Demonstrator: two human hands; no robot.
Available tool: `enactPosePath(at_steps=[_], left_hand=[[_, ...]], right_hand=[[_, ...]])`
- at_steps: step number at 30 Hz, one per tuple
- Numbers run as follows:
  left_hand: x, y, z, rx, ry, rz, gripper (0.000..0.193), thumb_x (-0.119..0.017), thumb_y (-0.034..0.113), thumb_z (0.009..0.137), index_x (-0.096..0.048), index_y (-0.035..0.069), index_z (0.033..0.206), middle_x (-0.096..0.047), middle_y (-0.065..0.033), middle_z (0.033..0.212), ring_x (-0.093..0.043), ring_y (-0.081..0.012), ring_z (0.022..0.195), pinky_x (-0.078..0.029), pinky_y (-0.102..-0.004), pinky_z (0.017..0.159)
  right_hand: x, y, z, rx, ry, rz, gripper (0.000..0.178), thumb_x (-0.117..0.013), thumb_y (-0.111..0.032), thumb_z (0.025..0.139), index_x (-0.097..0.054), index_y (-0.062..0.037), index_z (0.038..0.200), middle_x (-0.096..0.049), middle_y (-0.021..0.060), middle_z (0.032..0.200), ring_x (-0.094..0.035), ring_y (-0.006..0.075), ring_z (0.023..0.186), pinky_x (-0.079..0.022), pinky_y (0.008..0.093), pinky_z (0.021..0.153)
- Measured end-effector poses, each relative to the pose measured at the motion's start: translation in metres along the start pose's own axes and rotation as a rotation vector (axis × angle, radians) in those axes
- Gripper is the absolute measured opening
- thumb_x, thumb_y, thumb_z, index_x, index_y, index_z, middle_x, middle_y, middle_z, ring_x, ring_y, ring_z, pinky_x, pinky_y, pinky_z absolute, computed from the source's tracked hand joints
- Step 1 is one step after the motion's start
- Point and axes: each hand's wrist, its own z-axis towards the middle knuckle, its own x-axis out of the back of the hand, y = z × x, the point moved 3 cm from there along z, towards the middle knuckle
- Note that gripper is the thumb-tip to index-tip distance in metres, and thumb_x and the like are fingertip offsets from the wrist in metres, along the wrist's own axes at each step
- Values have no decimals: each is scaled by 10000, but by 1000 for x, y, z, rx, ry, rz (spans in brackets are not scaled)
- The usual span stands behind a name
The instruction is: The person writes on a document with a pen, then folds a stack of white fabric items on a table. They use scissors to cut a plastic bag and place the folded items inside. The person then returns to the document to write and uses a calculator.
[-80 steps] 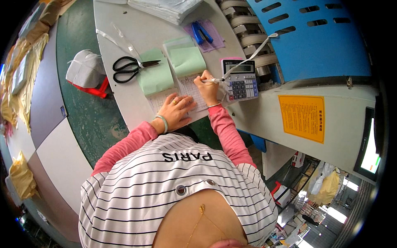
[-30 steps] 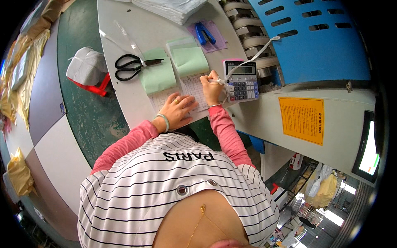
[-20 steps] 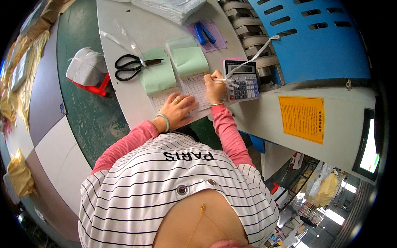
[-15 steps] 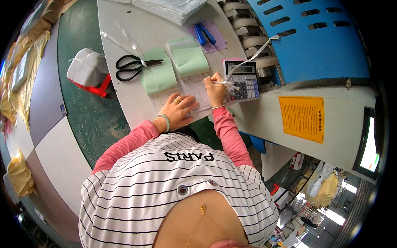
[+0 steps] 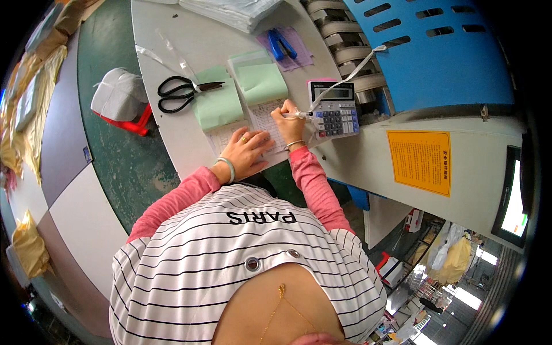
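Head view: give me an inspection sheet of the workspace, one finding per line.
Surface: pale table, bearing papers and tools.
Job's things: printed forms under green sheets; pen; calculator at right.
Clutter: black-handled scissors partly over the left green sheet; blue tool on purple paper.
Grip: right hand holds the pen; left hand rests on the forms.
Cables: nothing seen; a white strip runs from the pen toward the blue machine.
Surroundings: wrapped bundle on a red stool, left.

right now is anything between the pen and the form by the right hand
Nothing visible, though the right hand hides the tip of the pen over the form. The white strip runs away rightward, across the calculator.
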Motion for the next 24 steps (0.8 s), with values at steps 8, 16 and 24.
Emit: enactPosePath(at_steps=[8, 16, 24], left_hand=[[-2, 0, 0, -1, 3, -6, 615, -666, 345, 768, -497, 163, 1330, -465, -75, 1327, -420, -247, 1246, -257, -501, 1082], [-1, 1, 0, -4, 12, -7, 613, -670, 347, 762, -504, 161, 1322, -464, -77, 1328, -417, -244, 1250, -255, -503, 1082], [-1, 0, -1, 5, 5, -9, 606, -668, 345, 763, -509, 164, 1320, -463, -77, 1336, -416, -237, 1256, -251, -499, 1086]], right_hand=[[-1, 16, -3, -38, 68, 24, 250, -635, -75, 740, -408, -45, 643, -381, 49, 523, -372, 132, 486, -349, 326, 463], [3, 6, -2, -44, 68, -85, 255, -637, -74, 736, -400, -51, 644, -386, 32, 518, -381, 130, 484, -363, 332, 469], [2, 6, -1, -54, 117, -18, 255, -638, -67, 738, -400, -54, 648, -405, 34, 526, -389, 133, 481, -364, 333, 469]])
